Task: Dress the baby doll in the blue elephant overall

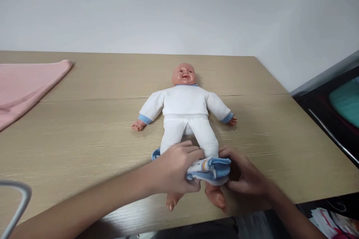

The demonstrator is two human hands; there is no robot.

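A baby doll lies on its back on the wooden table, dressed in a white top and white trousers with blue cuffs. Both bare feet stick out toward me near the front edge. My left hand is closed on a rolled blue-and-white sock at the doll's lower leg. My right hand grips the same sock from the right side, fingers curled around it.
A pink cloth lies at the table's left. A grey curved bar shows at the lower left. Right of the table stands a dark surface with a teal item. Papers lie below at the lower right.
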